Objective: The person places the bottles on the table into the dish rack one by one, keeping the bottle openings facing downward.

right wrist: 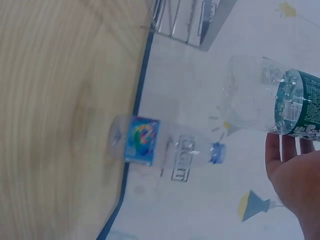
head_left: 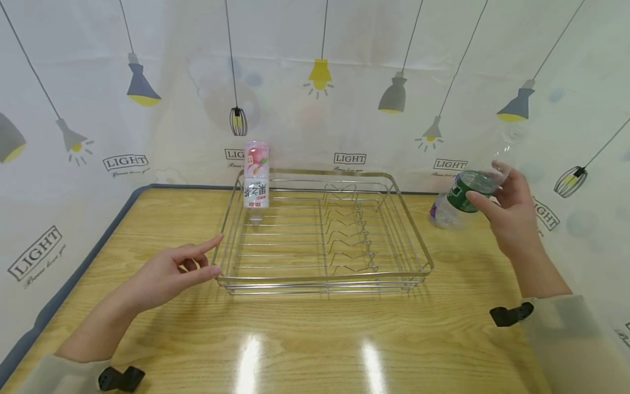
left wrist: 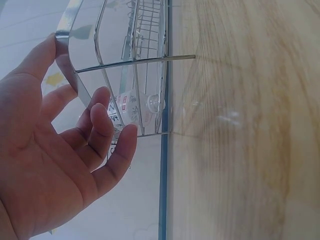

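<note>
My right hand (head_left: 512, 210) grips a clear plastic bottle (head_left: 474, 186) with a green label round its middle, held tilted above the table. Behind that bottle, another clear bottle (right wrist: 172, 142) with a blue cap and a colourful label stands upright on the table. At the left side of a metal wire dish rack (head_left: 325, 279), my left hand (head_left: 169, 271) touches the rim with thumb and straight index finger, the other fingers bent loosely beneath. A pink and white bottle (head_left: 256, 175) with a peach picture stands upside down inside the rack, at its back left.
The rack sits on a wood-grain table (head_left: 305, 334), near its back edge. A row of wavy wire dividers (head_left: 344, 241) runs along the rack's right part. A pale curtain (head_left: 295, 33) printed with lamps hangs behind and at both sides.
</note>
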`<state>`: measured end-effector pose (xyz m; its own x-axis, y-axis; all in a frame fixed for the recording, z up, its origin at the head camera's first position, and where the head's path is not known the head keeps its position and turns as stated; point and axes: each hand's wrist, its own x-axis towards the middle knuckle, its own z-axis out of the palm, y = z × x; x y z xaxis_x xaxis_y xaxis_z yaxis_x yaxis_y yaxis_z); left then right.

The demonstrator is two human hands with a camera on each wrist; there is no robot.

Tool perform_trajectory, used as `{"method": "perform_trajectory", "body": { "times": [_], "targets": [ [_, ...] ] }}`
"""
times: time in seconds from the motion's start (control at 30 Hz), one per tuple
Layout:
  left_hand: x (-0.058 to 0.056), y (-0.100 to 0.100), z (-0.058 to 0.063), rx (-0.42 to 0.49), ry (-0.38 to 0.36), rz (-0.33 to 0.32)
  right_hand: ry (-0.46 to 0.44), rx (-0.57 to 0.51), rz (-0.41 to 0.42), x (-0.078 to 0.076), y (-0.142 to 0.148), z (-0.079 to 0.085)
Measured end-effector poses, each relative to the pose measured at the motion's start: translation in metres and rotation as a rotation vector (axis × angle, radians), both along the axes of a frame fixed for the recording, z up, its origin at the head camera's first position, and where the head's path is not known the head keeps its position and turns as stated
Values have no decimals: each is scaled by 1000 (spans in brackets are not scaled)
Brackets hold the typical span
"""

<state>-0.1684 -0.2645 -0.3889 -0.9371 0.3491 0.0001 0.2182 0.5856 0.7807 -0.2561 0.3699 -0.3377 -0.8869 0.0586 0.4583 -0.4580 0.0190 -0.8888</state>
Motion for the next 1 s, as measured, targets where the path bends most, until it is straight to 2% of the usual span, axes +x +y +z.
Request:
{"method": "perform_trajectory", "body": {
  "times": [0.53,0.8,1.0],
  "targets": [
    [-1,2,3,19,14,-12,80,-13,182,10,-55,31],
    [0,1,2,5,4,-7,83,92,229,12,-85,38],
    [1,0,2,-15,7,0,51,168,267,13,-110,37]
  ]
}}
